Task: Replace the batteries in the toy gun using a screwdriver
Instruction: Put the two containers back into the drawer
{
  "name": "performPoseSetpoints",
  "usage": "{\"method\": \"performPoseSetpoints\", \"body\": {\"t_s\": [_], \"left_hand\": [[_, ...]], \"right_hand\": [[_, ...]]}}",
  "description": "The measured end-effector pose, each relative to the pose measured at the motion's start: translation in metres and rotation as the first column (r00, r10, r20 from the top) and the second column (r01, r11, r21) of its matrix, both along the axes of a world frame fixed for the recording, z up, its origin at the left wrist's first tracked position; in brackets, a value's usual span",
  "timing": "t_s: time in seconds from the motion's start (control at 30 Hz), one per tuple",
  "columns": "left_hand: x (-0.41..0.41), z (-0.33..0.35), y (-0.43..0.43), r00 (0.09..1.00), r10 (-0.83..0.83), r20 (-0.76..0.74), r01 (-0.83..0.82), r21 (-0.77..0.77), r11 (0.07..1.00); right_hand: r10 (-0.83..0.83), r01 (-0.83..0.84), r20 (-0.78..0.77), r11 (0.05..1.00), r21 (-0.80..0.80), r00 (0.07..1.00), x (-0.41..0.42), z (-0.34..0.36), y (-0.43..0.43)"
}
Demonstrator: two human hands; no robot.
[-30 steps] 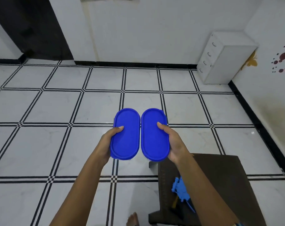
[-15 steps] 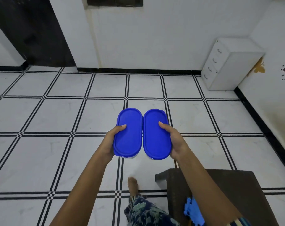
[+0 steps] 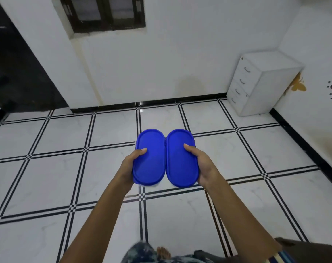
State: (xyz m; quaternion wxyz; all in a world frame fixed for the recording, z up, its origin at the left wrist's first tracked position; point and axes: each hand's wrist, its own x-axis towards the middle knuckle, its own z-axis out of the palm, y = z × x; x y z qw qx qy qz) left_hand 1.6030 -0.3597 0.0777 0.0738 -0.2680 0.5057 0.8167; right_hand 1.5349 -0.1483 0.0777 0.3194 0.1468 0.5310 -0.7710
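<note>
Two blue oval lidded containers are held side by side in front of me, above the tiled floor. My left hand [image 3: 132, 166] grips the left container [image 3: 151, 162] at its left edge, thumb on the lid. My right hand [image 3: 203, 166] grips the right container [image 3: 180, 160] at its right edge, thumb on the lid. The two containers touch along their inner edges. What they hold is hidden under the lids. No toy gun or screwdriver is in view.
White tiled floor [image 3: 57, 186] with black lines spreads ahead. A white drawer cabinet [image 3: 261, 86] stands in the far right corner. A dark stool corner [image 3: 313, 251] shows at bottom right. My foot [image 3: 163, 253] is at the bottom edge. A dark doorway [image 3: 15, 73] is at left.
The view has tilted up and moved forward; the stool and the blue toy on it have slid out of sight. Both hands keep holding the containers together.
</note>
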Motion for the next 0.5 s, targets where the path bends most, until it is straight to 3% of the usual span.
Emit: {"method": "performPoseSetpoints", "body": {"t_s": [0.5], "left_hand": [[-0.347,-0.015,-0.090,0.977,-0.210,0.044,0.208,0.034,0.977]], "right_hand": [[-0.223,0.225,0.069,0.974,-0.032,0.972,-0.296,-0.023,-0.083]]}}
